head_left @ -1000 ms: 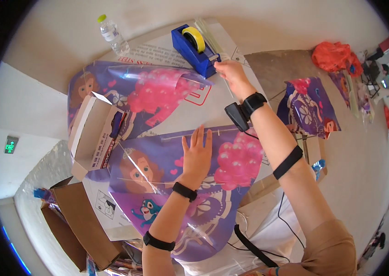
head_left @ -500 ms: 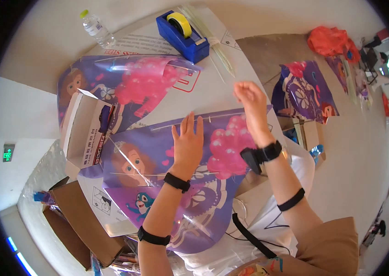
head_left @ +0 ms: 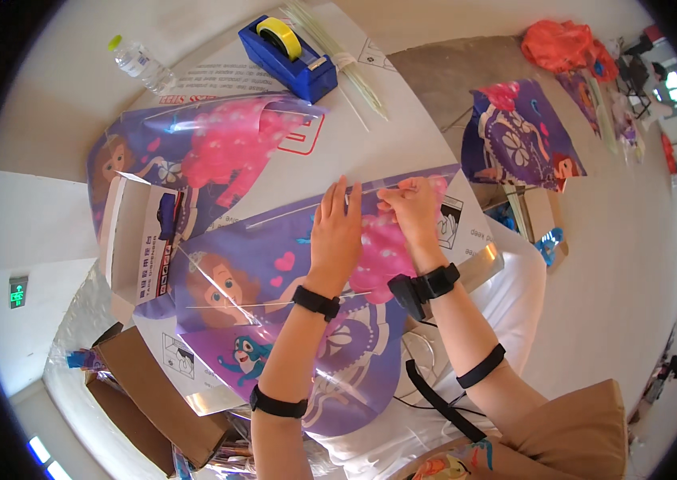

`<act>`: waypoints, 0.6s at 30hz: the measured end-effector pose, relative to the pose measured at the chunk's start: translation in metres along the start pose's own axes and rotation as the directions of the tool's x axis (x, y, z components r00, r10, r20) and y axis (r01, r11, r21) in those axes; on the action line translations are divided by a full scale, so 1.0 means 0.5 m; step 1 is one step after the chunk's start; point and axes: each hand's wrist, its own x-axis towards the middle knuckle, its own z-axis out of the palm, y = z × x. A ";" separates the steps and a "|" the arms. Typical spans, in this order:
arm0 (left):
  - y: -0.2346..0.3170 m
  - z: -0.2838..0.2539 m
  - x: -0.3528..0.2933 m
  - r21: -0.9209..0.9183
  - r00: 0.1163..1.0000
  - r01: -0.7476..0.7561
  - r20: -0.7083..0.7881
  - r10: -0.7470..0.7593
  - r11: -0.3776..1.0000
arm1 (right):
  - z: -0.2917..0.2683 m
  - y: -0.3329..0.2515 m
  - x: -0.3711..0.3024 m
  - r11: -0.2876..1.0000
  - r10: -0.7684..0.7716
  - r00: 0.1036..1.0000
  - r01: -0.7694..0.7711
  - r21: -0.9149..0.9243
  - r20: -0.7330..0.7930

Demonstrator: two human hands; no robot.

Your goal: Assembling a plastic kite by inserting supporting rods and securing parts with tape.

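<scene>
- Currently, the left hand (head_left: pixel 337 232) lies flat, palm down, on the purple printed foil sheet (head_left: pixel 274 320), fingers extended and slightly spread, holding nothing.
- Right hand (head_left: pixel 410 210): fingers curled and pinched together at the far edge of the same sheet, just beside the left fingertips. The pinched item is probably a small strip of clear tape, but it is too small to confirm.
- Sheet location: near edge of the desk (head_left: pixel 402 136), directly before the person. It carries a cartoon figure print and a pink area under the hands, and a clear film covers it.
- A thin pale rod (head_left: pixel 306 210) runs along the sheet's far edge, touching it, up to the hands.
- A second purple and pink foil sheet (head_left: pixel 194 152) lies toward the far left part of the desk, apart from the first.
- An open white carton (head_left: pixel 134 240) sits at the left edge of the desk, between the two sheets.
- A blue tape dispenser (head_left: pixel 286 48) with a yellow roll stands at the far edge of the desk.
- A bundle of pale rods (head_left: pixel 346 60) lies just right of the dispenser.
- A clear plastic bottle (head_left: pixel 140 64) lies at the far left corner.
- Both wrists carry black bands. The right wrist also bears a black device (head_left: pixel 422 288).
</scene>
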 end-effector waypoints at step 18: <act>0.020 0.002 0.032 0.183 0.996 0.012 0.083 -0.027 0.983 | -0.011 0.021 0.021 0.993 -0.041 0.999 0.043 -0.106 0.027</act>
